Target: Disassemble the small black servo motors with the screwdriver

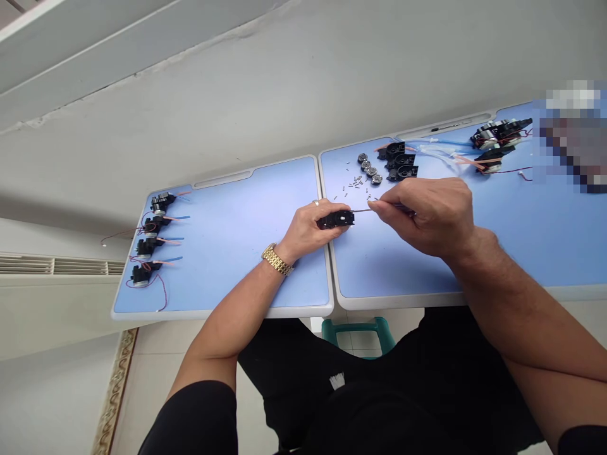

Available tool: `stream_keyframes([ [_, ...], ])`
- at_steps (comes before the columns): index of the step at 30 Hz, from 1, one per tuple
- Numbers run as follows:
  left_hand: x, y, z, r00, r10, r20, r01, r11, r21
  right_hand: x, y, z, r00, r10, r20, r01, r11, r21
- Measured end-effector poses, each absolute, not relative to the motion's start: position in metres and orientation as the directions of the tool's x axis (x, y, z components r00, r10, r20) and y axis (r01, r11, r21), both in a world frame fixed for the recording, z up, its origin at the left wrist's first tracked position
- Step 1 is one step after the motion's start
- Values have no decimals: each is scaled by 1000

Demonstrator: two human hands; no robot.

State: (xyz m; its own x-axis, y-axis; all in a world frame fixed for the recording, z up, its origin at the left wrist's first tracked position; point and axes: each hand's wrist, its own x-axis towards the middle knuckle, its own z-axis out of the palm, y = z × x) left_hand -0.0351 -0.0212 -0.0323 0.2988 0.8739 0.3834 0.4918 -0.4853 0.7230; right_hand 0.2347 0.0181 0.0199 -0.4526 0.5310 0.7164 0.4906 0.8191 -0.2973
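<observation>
My left hand (308,232) is closed around a small black plastic housing (339,218) with a white spot on its side, holding it just above the gap between two blue tables. My right hand (429,212) grips a thin screwdriver (362,210), whose handle is mostly hidden in my fingers. Its shaft points left, and the tip is at the upper right end of the housing; whether it sits in a screw I cannot tell. Just beyond lie several loose screws (356,181), a row of round metal motor-like parts (371,171) and several black plastic shells (401,162).
Several assembled black units with wires (150,243) line the left end of the left table (237,253). More units (496,142), clear and blue tubes (439,151) and a pen (444,127) lie at the right. A green stool (356,327) stands beneath; a wall runs behind.
</observation>
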Motion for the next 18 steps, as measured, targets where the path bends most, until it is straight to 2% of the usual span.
stream_keyframes([
  [4, -35, -21, -34, 291, 883, 368, 499, -468, 729, 234, 19, 17, -463, 530, 710, 503, 817, -282],
  [10, -37, -20, -38, 288, 869, 403, 436, -494, 753, 231, 19, 13, -418, 424, 803, 420, 874, -243],
  [15, -38, -22, -38, 270, 896, 353, 459, -442, 770, 228, 16, 14, -433, 447, 783, 411, 871, -270],
  [18, -38, -23, -36, 266, 889, 373, 431, -456, 779, 228, 16, 15, -427, 459, 779, 389, 871, -300],
])
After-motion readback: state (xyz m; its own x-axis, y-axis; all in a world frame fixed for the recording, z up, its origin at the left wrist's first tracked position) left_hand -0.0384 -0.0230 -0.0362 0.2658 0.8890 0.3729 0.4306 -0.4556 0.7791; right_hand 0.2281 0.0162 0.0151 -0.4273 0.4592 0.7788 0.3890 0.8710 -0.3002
